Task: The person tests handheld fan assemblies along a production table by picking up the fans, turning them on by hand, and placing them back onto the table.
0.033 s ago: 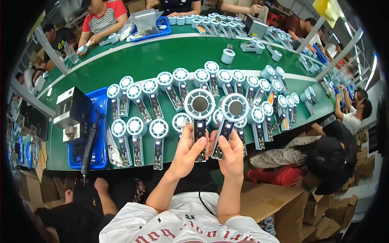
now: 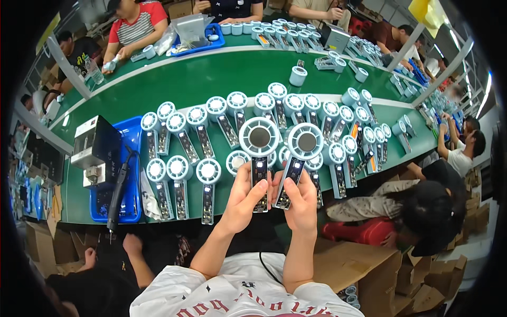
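In front of my chest I hold two pale-blue handheld fans upright, side by side, their round spoked heads up and dark discs at the centres. My left hand [image 2: 244, 201] is closed around the handle of the left fan [image 2: 259, 177], thumb pressed on its front. The right fan [image 2: 306, 141] tilts slightly right, and my right hand [image 2: 301, 205] grips its handle likewise. Circuit boards show in both open handles. Behind them, rows of similar fans [image 2: 208, 171] lie on the green table [image 2: 158, 84], with pale discs at their centres.
At the left, a blue tray [image 2: 138, 182] holds a black-and-silver box [image 2: 97, 148]; an electric screwdriver [image 2: 117, 193] lies across the tray's edge. White crumpled plastic [image 2: 151, 199] is beside it. Co-workers sit across the table and on both sides. Cardboard boxes [image 2: 364, 264] stand at lower right.
The table and its contents sit very slightly lower and to the right in the picture. My hands still hold the same two fans.
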Demonstrator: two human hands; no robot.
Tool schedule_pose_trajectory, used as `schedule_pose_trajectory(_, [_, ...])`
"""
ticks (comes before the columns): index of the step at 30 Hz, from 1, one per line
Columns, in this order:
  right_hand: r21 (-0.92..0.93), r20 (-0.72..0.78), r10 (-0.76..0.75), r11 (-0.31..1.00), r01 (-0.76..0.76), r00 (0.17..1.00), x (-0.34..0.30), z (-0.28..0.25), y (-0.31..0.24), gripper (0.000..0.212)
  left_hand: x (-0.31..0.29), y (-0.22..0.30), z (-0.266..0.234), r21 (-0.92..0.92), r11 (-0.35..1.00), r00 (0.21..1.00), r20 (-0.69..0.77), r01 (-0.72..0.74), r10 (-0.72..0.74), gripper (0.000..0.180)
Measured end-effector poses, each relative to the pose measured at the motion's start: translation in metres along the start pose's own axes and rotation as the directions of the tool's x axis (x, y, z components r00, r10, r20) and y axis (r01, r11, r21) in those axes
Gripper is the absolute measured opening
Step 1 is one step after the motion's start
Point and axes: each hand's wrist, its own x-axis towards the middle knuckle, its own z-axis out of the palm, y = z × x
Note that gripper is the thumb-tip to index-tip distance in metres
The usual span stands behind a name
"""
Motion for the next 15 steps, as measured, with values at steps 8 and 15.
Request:
schedule_pose_trajectory(8, [0.053,0.015,0.034,0.998,-0.035,0.999,0.017,0.016,-0.002,0.031,0.011,0.017,-0.004,0.004,0.998,0.996,-0.06,-0.068,0.068,0.032])
schedule_pose_trajectory(15, [0.0,-0.04,-0.002,1.0,0.002,0.999,0.013,0.001,-0.018,0.03,0.013,0.026,0.003,-0.003,0.997,0.995,-0.053,-0.081,0.081,0.032])
